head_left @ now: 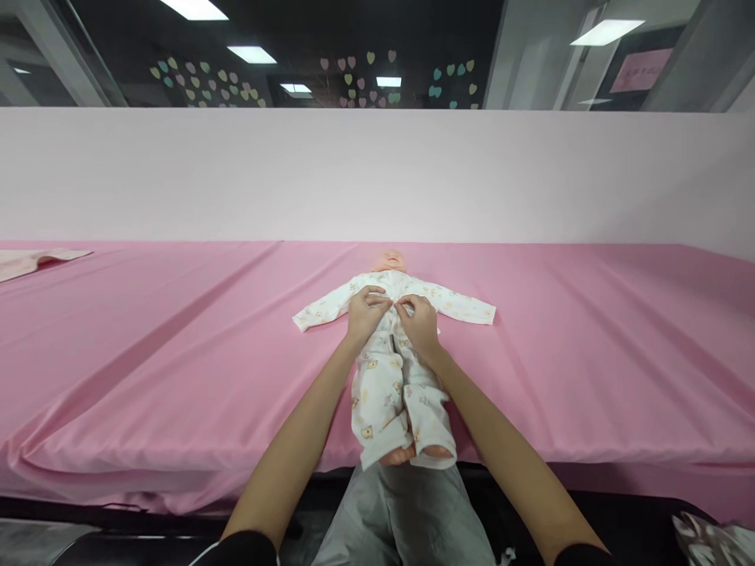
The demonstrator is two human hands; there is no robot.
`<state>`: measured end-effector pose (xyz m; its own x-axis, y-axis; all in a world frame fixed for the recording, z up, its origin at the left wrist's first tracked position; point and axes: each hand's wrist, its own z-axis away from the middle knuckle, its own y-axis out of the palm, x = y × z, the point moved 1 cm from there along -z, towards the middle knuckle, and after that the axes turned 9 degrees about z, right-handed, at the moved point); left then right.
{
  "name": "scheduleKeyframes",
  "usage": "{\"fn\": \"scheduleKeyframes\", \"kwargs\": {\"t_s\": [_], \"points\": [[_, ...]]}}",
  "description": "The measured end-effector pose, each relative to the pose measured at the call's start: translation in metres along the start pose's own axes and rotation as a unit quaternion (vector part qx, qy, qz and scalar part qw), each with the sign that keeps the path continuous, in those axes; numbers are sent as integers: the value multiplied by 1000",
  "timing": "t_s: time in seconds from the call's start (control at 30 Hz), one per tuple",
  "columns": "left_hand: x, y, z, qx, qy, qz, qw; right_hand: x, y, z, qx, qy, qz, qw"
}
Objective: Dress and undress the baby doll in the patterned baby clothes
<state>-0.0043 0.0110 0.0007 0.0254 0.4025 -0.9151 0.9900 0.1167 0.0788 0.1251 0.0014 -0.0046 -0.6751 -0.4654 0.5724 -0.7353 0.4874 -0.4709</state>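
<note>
In the head view, a long table draped in a pink cloth (pixel 147 354) ran across the whole width of the frame, its fabric creased in long diagonal folds on the left and rumpled along the near edge at lower left. A baby doll (pixel 392 260) lay on its back at the centre of the cloth, head toward the far side, dressed in a white printed sleepsuit (pixel 389 393) with sleeves spread out to either side and bare feet showing at the near edge. The left hand (pixel 364 310) rested on the doll's chest with fingers curled, pinching the front of the sleepsuit; the right hand (pixel 420 321) lay just beside it, fingers likewise bent and gripping the fabric at the front opening, the two hands nearly touching. At the far left edge a folded pale cloth (pixel 35 259) lay on the table. Behind the table stood a plain pale pink wall panel (pixel 531 173), and above it dark glass carried pastel heart stickers (pixel 206 82) and reflected ceiling lights (pixel 606 31). The person's grey trousers (pixel 406 519) showed at bottom centre.
</note>
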Motion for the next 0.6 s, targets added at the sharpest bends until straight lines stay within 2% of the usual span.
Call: {"fn": "scheduleKeyframes", "kwargs": {"t_s": [0.17, 0.6], "points": [[-1, 2, 3, -5, 3, -11, 1000, -2, -1, -3, 6, 37, -65, 997], [0, 2, 3, 1, -11, -3, 1000, -2, 2, -3, -11, 7, -54, 998]]}}
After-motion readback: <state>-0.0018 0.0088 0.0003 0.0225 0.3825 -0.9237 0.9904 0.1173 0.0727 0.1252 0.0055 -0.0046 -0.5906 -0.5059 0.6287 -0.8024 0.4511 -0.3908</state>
